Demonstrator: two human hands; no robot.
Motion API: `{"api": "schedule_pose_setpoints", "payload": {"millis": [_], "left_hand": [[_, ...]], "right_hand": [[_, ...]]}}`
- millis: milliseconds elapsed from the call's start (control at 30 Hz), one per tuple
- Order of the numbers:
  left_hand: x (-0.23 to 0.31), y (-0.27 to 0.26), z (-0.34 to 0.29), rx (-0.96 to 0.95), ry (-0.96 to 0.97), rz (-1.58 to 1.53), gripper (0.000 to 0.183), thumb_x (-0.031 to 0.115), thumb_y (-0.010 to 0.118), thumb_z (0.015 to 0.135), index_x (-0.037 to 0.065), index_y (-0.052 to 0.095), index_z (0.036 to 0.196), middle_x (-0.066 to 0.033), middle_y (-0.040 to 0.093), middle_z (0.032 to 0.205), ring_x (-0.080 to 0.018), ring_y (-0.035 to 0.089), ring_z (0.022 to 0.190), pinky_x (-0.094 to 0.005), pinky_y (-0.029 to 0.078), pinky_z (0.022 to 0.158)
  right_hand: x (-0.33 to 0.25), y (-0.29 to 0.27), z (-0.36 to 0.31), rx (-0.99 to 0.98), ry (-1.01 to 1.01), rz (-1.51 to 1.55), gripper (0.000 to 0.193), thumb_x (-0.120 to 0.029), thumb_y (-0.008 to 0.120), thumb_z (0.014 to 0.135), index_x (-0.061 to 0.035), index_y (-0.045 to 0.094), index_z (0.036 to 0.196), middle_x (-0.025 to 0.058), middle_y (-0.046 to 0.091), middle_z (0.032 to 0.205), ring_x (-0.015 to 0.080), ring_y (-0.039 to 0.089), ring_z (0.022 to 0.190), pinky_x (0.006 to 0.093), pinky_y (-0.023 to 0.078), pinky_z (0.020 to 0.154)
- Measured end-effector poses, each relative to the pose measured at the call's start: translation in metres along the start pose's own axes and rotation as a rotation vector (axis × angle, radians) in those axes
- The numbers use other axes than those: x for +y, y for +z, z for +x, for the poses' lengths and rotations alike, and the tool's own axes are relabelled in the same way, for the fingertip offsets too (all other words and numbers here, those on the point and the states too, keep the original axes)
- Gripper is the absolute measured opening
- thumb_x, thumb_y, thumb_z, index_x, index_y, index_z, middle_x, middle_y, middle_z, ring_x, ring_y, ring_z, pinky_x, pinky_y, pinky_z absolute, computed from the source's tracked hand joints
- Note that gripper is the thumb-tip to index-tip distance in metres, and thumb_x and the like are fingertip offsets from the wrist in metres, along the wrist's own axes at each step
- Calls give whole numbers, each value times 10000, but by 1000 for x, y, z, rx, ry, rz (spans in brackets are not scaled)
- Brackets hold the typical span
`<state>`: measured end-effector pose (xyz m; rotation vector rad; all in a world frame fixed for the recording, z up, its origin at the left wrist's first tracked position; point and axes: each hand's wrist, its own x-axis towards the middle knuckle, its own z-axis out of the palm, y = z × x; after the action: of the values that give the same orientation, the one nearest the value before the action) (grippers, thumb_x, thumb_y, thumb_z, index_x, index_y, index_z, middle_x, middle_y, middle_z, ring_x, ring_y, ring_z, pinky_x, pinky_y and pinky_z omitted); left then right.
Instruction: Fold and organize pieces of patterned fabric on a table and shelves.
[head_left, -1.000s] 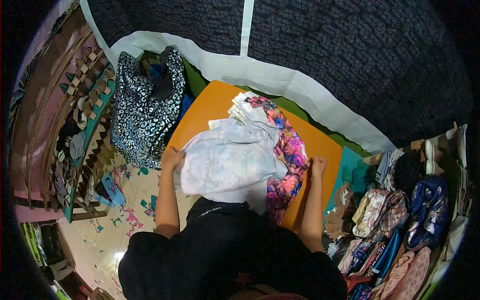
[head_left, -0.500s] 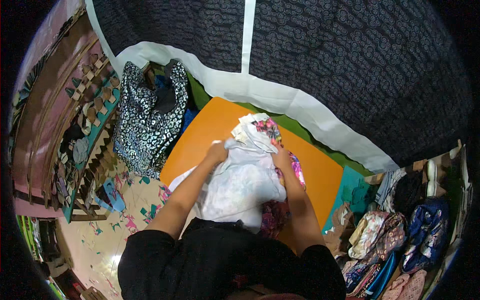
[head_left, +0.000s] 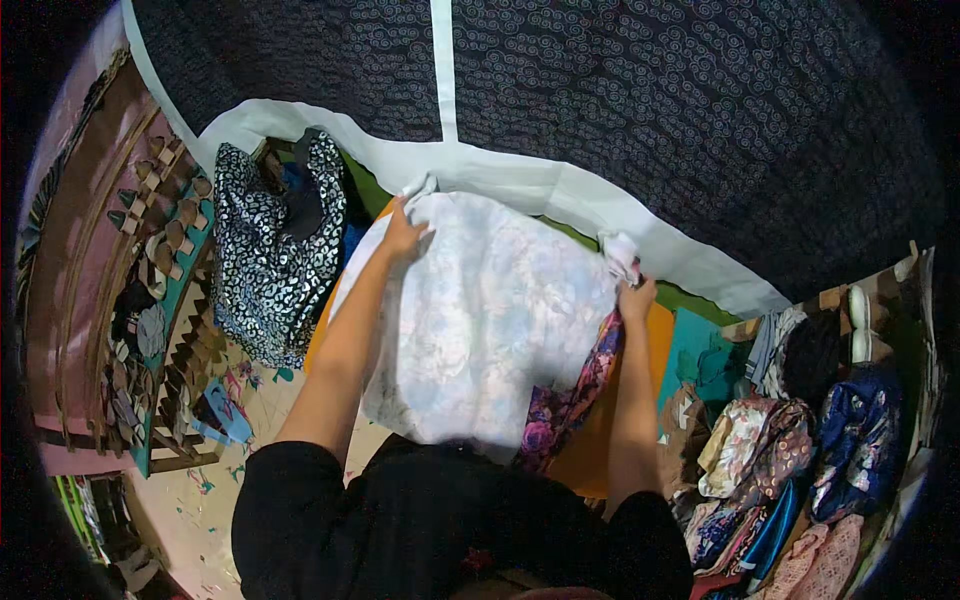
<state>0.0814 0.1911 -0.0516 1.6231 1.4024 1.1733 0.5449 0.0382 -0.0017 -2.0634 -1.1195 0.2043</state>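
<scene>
Arms [head_left: 345,360] outstretched, left hand [head_left: 404,238] pinching, right hand [head_left: 636,299] clenched

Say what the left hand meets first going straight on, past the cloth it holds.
The left hand would likely meet the white border of the dark swirl-patterned fabric, though the depth between them is unclear.

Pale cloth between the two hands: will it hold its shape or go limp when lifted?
The pale cloth will probably go limp: it bunches above the right hand. Faint flowers may be print showing through, so it's likely thin and light for its spread. Its soft creases suggest it would wrinkle if pushed.
</scene>
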Motion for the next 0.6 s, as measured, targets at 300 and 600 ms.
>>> {"api": "schedule_pose_setpoints", "payload": {"millis": [300,600], "left_hand": [[101,15,-206,-119,-186,829,650,428,538,708,221,305,1278,-208,152,1347,-435,80,1230,-649,87,896],[106,32,-259,-192,-142,963,709,538,531,664,312,283,1288,-156,81,1384,-451,47,1227,-664,19,880]], "right_hand": [[-10,-17,-197,-39,-282,-594,631,-386,576,682,-77,389,1199,229,305,1236,421,250,1161,529,226,932],[-10,-9,-221,-38,-226,-658,672,-419,538,711,-61,340,1245,247,230,1302,424,155,1219,555,150,961]]}}
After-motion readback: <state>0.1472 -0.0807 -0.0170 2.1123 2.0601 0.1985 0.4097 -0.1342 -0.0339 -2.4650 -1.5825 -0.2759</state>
